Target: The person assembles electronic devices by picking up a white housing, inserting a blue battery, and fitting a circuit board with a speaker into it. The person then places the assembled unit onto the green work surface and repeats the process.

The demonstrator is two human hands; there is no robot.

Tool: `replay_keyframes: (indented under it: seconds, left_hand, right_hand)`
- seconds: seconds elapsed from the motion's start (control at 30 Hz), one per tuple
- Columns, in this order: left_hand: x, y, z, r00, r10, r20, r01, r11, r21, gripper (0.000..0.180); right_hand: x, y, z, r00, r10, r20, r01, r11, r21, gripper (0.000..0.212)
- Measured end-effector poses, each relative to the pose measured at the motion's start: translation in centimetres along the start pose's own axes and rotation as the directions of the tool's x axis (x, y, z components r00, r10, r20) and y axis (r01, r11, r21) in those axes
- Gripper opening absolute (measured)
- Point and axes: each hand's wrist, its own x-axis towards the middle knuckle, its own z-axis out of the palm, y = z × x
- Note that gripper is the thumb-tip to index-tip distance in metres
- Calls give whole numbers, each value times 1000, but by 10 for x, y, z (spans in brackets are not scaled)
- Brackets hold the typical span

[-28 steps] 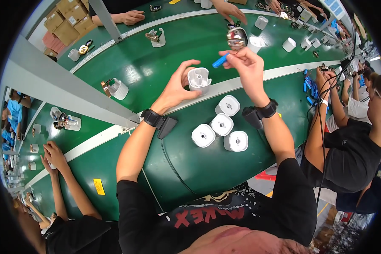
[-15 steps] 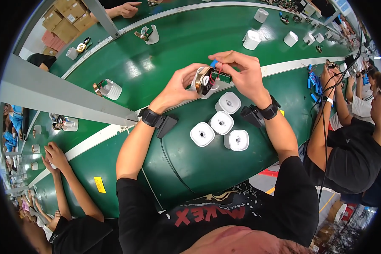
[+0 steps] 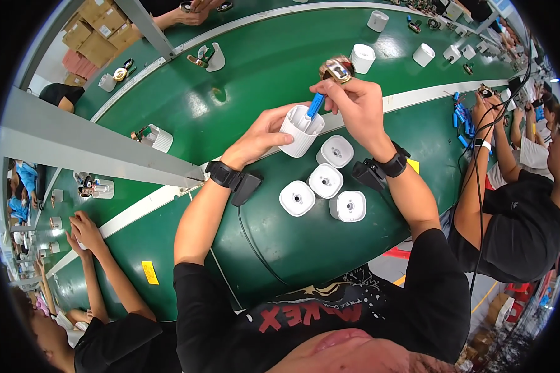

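My left hand [image 3: 262,135] grips a white ribbed cup-shaped housing [image 3: 300,132] above the green conveyor belt [image 3: 255,68]. My right hand [image 3: 354,102] holds a small coil-like metal part [image 3: 337,68] between its upper fingers and a blue tool [image 3: 314,105] whose tip pokes into the housing's open top. Several similar white housings [image 3: 325,181] stand upside down in a cluster on the belt just below my hands. Both wrists wear black bands.
More white housings [image 3: 362,58] and metal parts [image 3: 199,57] lie along the belt. A grey metal beam [image 3: 87,149] crosses at left. Other workers sit at my right [image 3: 516,205] and left [image 3: 93,248]; cardboard boxes [image 3: 96,28] are stacked at the far left.
My hands have separated: the metal part that was at the housing's mouth is now lifted in my right hand, and the blue tool points down into the housing. The belt's items have shifted.
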Motion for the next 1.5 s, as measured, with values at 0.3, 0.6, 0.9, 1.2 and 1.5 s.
replay_keyframes:
  seconds: [0.3,0.6,0.9,1.2,1.5]
  left_hand:
    - [-2,3,4,1000,7,-10,-8,996,-93,88]
    - [-1,-2,-2,998,35,-54,-44,984,-170,87]
    - [-2,12,8,984,112,-136,-142,961,-236,85]
    - [-1,12,20,991,135,-23,-136,942,-306,77]
    - [6,14,10,975,162,-150,-175,982,-73,70]
  right_hand:
    - [-2,-3,-2,992,-121,44,111,976,188,19]
    - [-3,-7,-5,952,-166,259,235,936,-264,12]
    - [-9,-3,10,908,-284,308,372,886,-278,71]
    - [-6,-3,-2,798,-512,319,600,615,-513,71]
    - [-5,0,-8,810,-518,276,580,632,-514,67]
